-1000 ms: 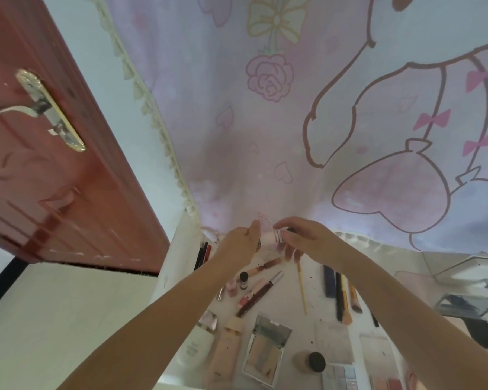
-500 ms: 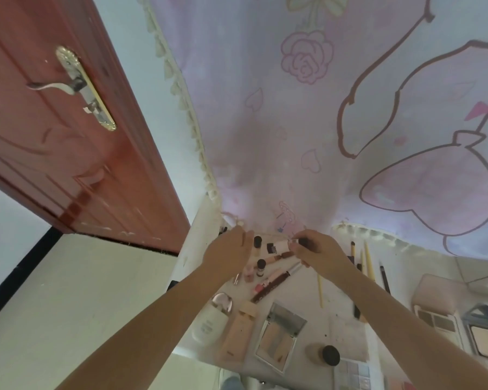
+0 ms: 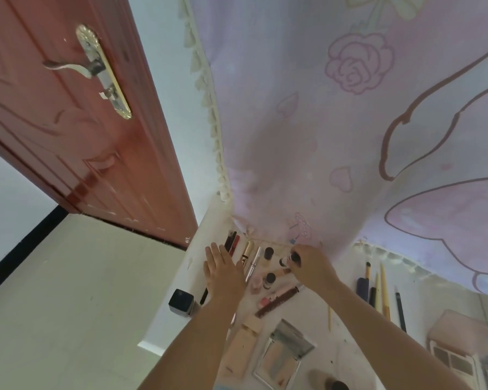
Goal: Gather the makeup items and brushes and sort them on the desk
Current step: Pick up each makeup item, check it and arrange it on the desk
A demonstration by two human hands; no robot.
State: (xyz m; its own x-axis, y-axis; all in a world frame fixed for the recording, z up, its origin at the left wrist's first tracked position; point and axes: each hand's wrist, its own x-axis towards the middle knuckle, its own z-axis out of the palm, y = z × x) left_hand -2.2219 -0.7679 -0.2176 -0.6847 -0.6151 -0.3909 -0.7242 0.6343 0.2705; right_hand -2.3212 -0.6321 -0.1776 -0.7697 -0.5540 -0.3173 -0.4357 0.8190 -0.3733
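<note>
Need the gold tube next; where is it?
In the head view, the gold tube lies near the desk's back edge, between the left hand and a silver tube.

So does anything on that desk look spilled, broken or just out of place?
Nothing looks spilled or broken. The black-capped cube bottle sits right at the desk's left edge, apart from the rest. The long dark-and-pink tube lies askew, unlike the upright small bottles. The right hand grips one small bottle.

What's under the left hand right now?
The left hand lies flat, fingers straight, over the white desk. A dark pencil pokes out beneath its wrist; anything else under the palm is covered.
</note>
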